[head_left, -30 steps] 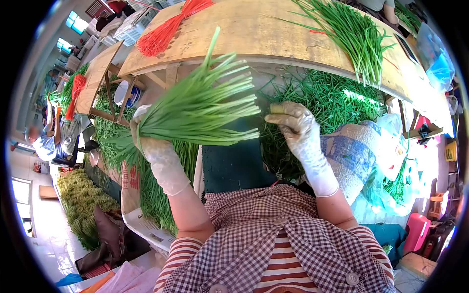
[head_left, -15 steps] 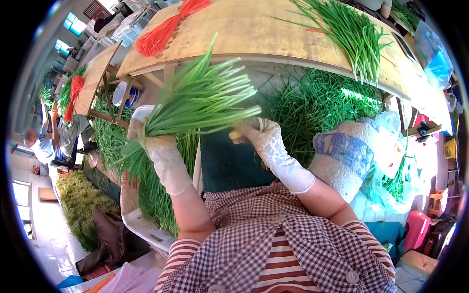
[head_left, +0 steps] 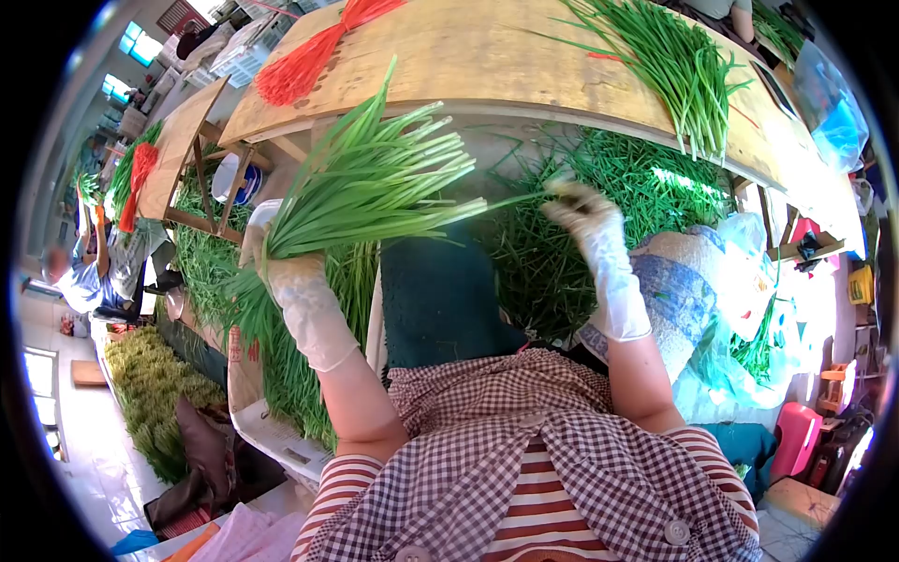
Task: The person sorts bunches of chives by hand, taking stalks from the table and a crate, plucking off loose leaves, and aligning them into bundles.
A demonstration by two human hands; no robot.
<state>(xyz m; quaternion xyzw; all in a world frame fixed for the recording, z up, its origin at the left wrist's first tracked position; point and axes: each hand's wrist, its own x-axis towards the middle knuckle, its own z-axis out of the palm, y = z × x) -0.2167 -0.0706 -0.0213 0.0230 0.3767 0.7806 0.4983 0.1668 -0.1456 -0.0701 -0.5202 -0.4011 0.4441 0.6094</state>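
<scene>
My left hand (head_left: 292, 272), in a pale glove, is wrapped round a bunch of long green stalks (head_left: 375, 183), whose pale cut ends fan out to the right. My right hand (head_left: 588, 211), gloved too, is off to the right of the bunch with its fingers bent together. A thin green leaf (head_left: 513, 200) stretches between the bunch's lower ends and my right fingertips, which are blurred. Beneath my left hand, more green stalks (head_left: 304, 375) lie in a white crate (head_left: 257, 426).
A wooden table (head_left: 487, 56) ahead bears red ties (head_left: 304, 66) and a green bundle (head_left: 679, 75). Loose leaves (head_left: 646, 178) are heaped below it, beside a white and blue sack (head_left: 670, 290). Another person (head_left: 86, 279) is at the far left.
My right hand came in to the stalk ends, then pulled back to the right with a thin leaf at its fingers. The bunch in my left hand shifted slightly left.
</scene>
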